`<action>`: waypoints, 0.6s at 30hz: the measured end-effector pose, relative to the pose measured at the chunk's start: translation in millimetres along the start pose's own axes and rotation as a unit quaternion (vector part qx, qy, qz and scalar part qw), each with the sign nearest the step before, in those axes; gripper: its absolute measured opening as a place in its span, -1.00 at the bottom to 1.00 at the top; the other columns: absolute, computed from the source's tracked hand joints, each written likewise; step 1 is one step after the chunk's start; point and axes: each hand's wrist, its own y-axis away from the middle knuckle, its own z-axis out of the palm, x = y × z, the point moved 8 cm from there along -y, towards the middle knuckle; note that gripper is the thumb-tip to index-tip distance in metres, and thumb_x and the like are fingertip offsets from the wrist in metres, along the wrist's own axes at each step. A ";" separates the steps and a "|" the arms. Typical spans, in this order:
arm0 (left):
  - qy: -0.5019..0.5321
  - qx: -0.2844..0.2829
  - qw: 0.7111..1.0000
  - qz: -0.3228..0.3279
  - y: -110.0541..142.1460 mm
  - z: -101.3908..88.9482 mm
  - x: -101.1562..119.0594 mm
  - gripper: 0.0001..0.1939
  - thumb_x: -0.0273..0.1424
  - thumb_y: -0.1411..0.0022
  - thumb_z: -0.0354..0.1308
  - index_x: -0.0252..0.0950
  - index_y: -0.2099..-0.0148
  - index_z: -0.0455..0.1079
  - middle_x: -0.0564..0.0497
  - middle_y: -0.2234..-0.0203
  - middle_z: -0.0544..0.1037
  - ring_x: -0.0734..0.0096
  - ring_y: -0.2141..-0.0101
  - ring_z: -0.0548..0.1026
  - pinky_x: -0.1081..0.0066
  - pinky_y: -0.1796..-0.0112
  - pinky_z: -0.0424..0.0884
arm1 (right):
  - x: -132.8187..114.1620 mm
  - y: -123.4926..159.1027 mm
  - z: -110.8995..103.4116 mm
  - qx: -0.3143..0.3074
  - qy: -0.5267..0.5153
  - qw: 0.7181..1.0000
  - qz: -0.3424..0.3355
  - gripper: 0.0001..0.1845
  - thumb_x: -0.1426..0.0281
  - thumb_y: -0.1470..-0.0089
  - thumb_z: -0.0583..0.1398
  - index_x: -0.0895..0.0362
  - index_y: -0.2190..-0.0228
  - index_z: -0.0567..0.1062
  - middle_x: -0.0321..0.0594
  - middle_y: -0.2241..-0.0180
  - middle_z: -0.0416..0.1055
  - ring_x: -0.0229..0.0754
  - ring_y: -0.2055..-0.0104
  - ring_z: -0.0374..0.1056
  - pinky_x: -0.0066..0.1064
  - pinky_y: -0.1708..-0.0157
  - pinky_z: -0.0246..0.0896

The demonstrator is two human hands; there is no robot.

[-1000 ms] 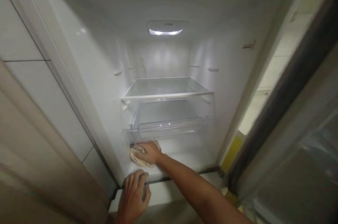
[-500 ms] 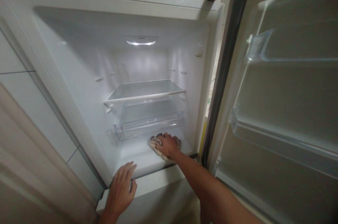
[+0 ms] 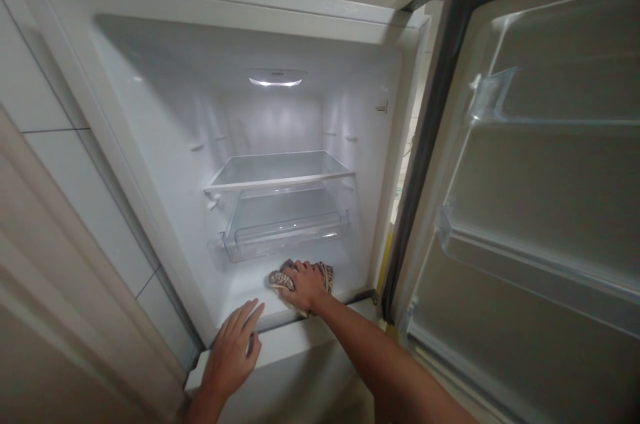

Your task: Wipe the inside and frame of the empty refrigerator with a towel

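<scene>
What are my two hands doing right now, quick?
Left hand: open, fingers spread, at the fridge's front edge.
Right hand: closed on a patterned cloth.

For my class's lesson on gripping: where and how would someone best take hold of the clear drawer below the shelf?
Probably by the front wall of the clear drawer, coming from the open side of the fridge: that wall is wide and faces outward, while the shelf sits above.

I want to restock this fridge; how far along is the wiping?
The upper shelf is in place, but whether it's wiped I can't tell. In hand: the right hand presses the patterned cloth on the fridge floor. That floor looks left to finish.
</scene>
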 end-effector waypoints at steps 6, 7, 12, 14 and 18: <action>-0.004 0.010 1.000 0.005 -1.6 -2.9 1.4 -0.36 -0.48 -0.32 0.09 -0.15 -0.43 0.34 -0.08 -0.29 0.54 0.14 -0.23 0.53 0.14 -0.23 0.47 | 34.1 2.5 -16.5 -0.019 0.043 0.998 0.044 -0.44 -0.07 -0.27 0.28 -0.11 -0.19 0.53 -0.05 -0.15 0.45 0.19 -0.18 0.37 0.03 -0.11 0.29; -0.003 0.010 1.000 0.006 -1.7 -2.9 1.3 -0.36 -0.47 -0.32 0.09 -0.15 -0.43 0.33 -0.08 -0.29 0.54 0.14 -0.23 0.53 0.14 -0.23 0.47 | 44.0 0.4 -20.3 -0.017 0.051 0.997 0.063 -0.46 -0.04 -0.28 0.29 -0.09 -0.18 0.53 -0.03 -0.15 0.45 0.20 -0.17 0.38 0.02 -0.09 0.31; 0.003 0.016 1.000 0.011 0.0 -0.2 -1.4 -0.35 -0.44 -0.33 0.09 -0.13 -0.44 0.32 -0.07 -0.28 0.56 0.13 -0.21 0.55 0.14 -0.22 0.48 | 91.8 -12.8 -40.9 0.004 0.100 0.986 0.134 -0.65 0.32 -0.36 0.22 0.10 -0.12 0.58 0.22 -0.15 0.46 0.27 -0.19 0.39 0.05 -0.08 0.32; 0.002 0.019 1.000 0.014 1.4 2.4 -3.1 -0.35 -0.42 -0.33 0.09 -0.12 -0.45 0.30 -0.05 -0.28 0.55 0.13 -0.21 0.55 0.14 -0.21 0.49 | 101.7 -19.8 -46.3 0.008 0.114 0.985 0.126 -0.69 0.47 -0.37 0.15 0.15 -0.03 0.63 0.22 -0.07 0.53 0.22 -0.17 0.42 0.05 -0.12 0.30; -0.001 0.027 0.999 0.026 3.6 7.3 -6.0 -0.33 -0.40 -0.33 0.09 -0.12 -0.47 0.28 -0.03 -0.29 0.55 0.13 -0.20 0.55 0.15 -0.18 0.51 | 113.9 -37.0 -50.9 0.025 0.117 0.987 0.103 -0.75 0.60 -0.28 0.20 0.24 0.13 0.68 0.18 0.10 0.62 0.16 -0.06 0.51 0.04 -0.11 0.35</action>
